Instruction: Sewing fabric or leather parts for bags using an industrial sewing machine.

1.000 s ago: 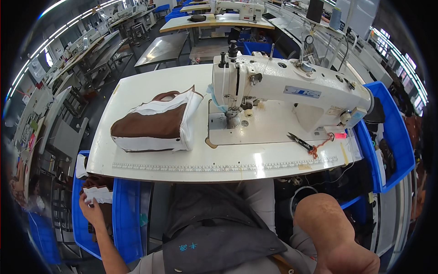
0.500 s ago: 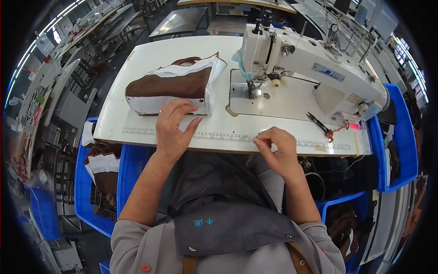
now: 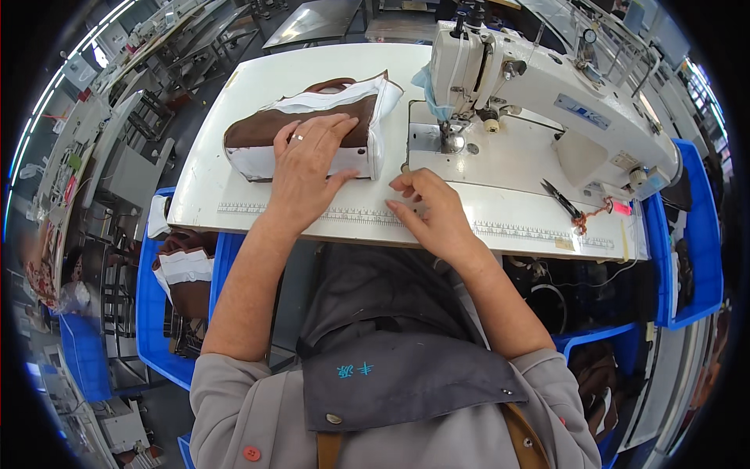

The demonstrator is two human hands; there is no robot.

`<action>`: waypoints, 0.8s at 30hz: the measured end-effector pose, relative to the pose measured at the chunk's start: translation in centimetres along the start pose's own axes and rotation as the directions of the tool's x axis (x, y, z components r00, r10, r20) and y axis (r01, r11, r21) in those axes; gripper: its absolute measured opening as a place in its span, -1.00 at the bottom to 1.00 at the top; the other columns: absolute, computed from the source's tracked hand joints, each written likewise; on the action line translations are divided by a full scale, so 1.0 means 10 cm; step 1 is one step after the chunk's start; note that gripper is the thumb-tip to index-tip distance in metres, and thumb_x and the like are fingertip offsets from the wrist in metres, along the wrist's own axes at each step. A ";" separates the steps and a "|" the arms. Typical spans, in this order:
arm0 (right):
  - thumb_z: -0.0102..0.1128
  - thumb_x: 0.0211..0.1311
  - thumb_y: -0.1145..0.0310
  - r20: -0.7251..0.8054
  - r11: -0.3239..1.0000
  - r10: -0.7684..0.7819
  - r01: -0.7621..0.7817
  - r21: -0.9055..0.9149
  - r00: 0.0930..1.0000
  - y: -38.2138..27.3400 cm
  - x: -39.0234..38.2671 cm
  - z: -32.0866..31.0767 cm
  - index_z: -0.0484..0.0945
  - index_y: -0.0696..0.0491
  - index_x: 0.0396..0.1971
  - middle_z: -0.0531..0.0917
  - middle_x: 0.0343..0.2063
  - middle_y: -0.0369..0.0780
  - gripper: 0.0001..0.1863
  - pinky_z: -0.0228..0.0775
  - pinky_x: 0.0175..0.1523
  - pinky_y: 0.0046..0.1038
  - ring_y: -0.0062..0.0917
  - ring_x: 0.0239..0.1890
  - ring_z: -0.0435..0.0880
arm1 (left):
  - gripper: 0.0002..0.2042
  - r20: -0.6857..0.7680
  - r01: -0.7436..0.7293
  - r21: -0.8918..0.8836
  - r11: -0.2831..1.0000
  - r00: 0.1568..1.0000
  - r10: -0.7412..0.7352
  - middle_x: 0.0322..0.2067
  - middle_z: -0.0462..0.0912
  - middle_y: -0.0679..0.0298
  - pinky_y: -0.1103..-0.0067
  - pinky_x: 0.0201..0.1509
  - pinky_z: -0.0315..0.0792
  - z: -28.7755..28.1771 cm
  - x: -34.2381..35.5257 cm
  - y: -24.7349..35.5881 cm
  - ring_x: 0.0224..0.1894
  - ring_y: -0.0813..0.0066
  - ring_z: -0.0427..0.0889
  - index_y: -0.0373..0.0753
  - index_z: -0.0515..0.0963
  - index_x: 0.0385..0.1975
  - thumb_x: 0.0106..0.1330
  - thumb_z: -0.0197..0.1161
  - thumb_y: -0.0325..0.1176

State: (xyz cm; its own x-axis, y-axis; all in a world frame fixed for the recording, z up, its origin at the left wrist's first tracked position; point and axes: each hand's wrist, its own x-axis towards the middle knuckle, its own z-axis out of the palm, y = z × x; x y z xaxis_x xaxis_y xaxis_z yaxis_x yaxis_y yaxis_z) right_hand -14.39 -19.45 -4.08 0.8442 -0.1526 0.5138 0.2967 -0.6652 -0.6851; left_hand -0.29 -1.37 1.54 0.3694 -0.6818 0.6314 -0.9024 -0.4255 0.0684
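Observation:
A brown and white sewn bag (image 3: 258, 131) lies on its side on the white sewing table, its brown handle at the far edge. My left hand (image 3: 308, 168) rests across its near side, fingers stretched over the brown panel and thumb on the white strip. Just right of the bag, my right hand (image 3: 433, 211) hovers by the table's printed ruler with nothing in it. Its fingers are bent, and a gap shows between thumb and forefinger. The white sewing machine (image 3: 539, 94) stands beyond that hand, its presser foot (image 3: 451, 139) apart from the bag.
Black thread snips (image 3: 561, 198) lie at the table's right, beside tangled reddish thread (image 3: 592, 213). Blue bins stand around me: the left bin (image 3: 150, 328) holds brown and white pieces, the right bin (image 3: 707, 289) dark ones. A light-blue cloth (image 3: 428, 90) hangs on the machine head.
My left hand has moved up and flattened onto the bag. My right hand has come left and farther over the table, toward the bag. The whole view has shifted slightly.

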 end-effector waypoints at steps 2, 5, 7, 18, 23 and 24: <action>0.43 0.12 0.33 -0.038 0.999 -0.025 0.024 -0.042 0.999 0.04 0.05 0.14 0.46 0.15 -0.11 0.54 -0.25 -0.10 -0.59 0.49 -0.15 -0.31 -0.24 -0.24 0.59 | -0.39 0.104 -0.020 -0.088 0.996 0.994 0.029 0.13 0.60 0.26 0.34 0.22 0.22 -0.02 0.04 -0.12 0.19 0.34 0.51 -0.14 0.50 0.18 0.05 0.47 -0.26; 0.52 0.01 0.27 -0.146 0.990 -0.117 0.103 -0.097 0.982 0.03 0.20 0.31 0.34 0.17 -0.03 0.49 -0.16 -0.03 -0.38 0.48 -0.14 -0.26 -0.15 -0.17 0.57 | -0.55 0.003 -0.085 -0.059 0.995 0.996 0.085 -0.10 0.69 0.28 0.39 0.03 0.29 0.01 0.10 -0.13 0.00 0.31 0.59 -0.16 0.61 0.02 0.06 0.45 -0.32; 0.55 -0.03 0.24 -0.144 0.990 -0.076 0.058 -0.126 0.987 -0.02 0.27 0.43 0.31 0.18 0.01 0.47 -0.13 0.00 -0.30 0.48 -0.12 -0.23 -0.12 -0.15 0.56 | -0.64 0.006 -0.052 -0.069 0.996 0.999 0.053 -0.21 0.67 0.29 0.40 -0.08 0.30 0.08 0.07 -0.20 -0.13 0.30 0.60 -0.18 0.63 -0.11 0.04 0.45 -0.35; 0.43 -0.04 0.39 -0.288 0.987 -0.020 -0.028 -0.161 0.957 0.05 0.41 0.57 0.28 0.25 0.16 0.49 -0.07 0.04 -0.26 0.50 -0.02 -0.16 0.00 -0.04 0.55 | -0.83 -0.171 -0.008 0.039 0.999 0.985 0.015 -0.54 0.50 0.23 0.32 -0.37 0.29 0.19 0.10 0.25 -0.45 0.19 0.52 -0.18 0.49 -0.51 0.08 0.40 -0.39; 0.34 -0.06 0.36 -0.384 0.963 -0.072 -0.035 -0.266 0.920 0.06 0.38 0.54 0.29 0.34 0.18 0.48 -0.09 0.04 -0.24 0.44 0.02 -0.17 -0.06 -0.02 0.50 | -0.83 -0.130 -0.009 0.005 1.000 0.991 0.009 -0.52 0.52 0.19 0.28 -0.37 0.30 0.25 0.14 0.31 -0.47 0.09 0.52 -0.20 0.48 -0.49 0.14 0.38 -0.38; 0.31 -0.02 0.39 -0.390 0.957 -0.064 -0.054 -0.285 0.919 0.06 0.37 0.51 0.28 0.32 0.20 0.48 -0.10 0.05 -0.26 0.47 -0.02 -0.18 -0.05 -0.03 0.51 | -0.83 -0.141 -0.041 -0.012 0.999 0.989 0.039 -0.52 0.52 0.19 0.28 -0.37 0.30 0.23 0.14 0.31 -0.47 0.09 0.52 -0.20 0.48 -0.49 0.14 0.38 -0.38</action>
State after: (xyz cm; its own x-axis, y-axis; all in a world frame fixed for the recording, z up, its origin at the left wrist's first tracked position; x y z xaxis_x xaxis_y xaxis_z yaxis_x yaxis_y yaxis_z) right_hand -8.80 -16.67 -5.21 0.5826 -0.3822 0.7173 0.1116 -0.8366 -0.5364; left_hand -2.04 -5.01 0.87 0.2987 -0.6070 0.7364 -0.9193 -0.3901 0.0513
